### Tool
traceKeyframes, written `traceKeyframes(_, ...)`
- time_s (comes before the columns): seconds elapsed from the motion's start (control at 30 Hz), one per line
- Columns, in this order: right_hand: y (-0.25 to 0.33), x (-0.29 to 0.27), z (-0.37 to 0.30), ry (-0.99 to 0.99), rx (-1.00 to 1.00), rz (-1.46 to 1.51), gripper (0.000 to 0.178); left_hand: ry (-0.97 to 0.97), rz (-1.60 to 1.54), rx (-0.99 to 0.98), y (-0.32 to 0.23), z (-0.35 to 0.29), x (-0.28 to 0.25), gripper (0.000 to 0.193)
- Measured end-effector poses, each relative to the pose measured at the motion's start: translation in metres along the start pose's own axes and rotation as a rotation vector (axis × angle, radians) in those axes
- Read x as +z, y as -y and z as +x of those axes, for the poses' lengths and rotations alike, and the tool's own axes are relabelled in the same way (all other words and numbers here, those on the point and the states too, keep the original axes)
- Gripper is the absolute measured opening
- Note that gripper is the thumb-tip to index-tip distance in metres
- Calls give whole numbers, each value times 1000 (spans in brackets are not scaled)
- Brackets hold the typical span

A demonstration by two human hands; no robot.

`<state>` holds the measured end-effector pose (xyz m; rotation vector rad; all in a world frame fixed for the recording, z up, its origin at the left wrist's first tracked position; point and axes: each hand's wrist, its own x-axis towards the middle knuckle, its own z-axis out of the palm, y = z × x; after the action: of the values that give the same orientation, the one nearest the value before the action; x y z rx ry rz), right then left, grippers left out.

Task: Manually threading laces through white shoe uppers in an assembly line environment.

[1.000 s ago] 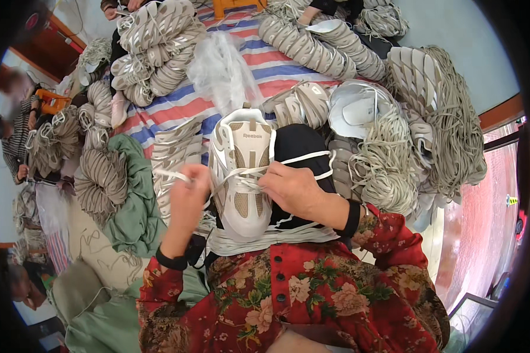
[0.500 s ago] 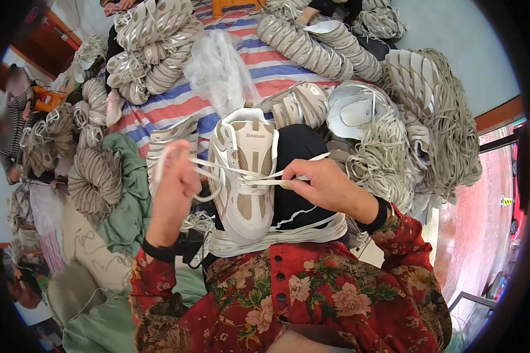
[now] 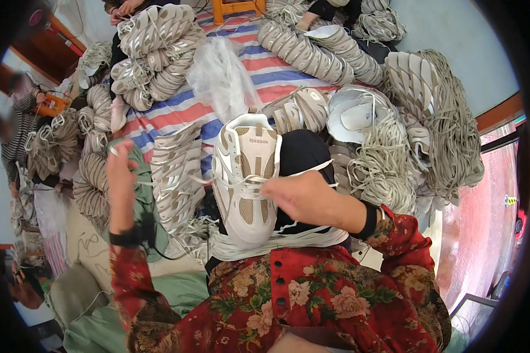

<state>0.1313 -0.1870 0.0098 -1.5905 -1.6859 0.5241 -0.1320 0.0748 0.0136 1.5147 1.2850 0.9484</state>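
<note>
A white and beige sneaker (image 3: pixel 244 176) lies toe toward me on a black cloth (image 3: pixel 303 156) over my lap. My left hand (image 3: pixel 121 182) is raised far out to the left, fingers closed on the end of a white shoelace (image 3: pixel 176 181) that runs taut back to the sneaker. Over the sneaker's right side, my right hand (image 3: pixel 303 197) pinches the lace at the eyelets. A bundle of white laces (image 3: pixel 277 241) lies across my lap below the sneaker.
Stacks of beige shoe uppers (image 3: pixel 174 176) lie on a striped mat (image 3: pixel 171 115) all around. A clear plastic bag (image 3: pixel 221 76) sits behind the sneaker, heaps of laces (image 3: pixel 383 165) to the right. Other people sit at the left edge (image 3: pixel 17 135).
My left hand has swung out and up to the left, drawing the lace through. My right hand has stayed on the sneaker's lacing.
</note>
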Motion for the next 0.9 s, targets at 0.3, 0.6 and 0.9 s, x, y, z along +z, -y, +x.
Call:
traceKeyframes(0.3, -1, 18, 28, 93, 17, -179, 7, 914, -323, -377, 0, -118, 77, 32)
traceKeyframes(0.6, -13, 40, 35, 73, 104, -122, 14, 693, -269, -197, 9, -145, 99, 14)
traceKeyframes(0.9, -22, 5, 41, 479, 628, 880, 15, 454, -110, 102, 11, -154, 111, 15)
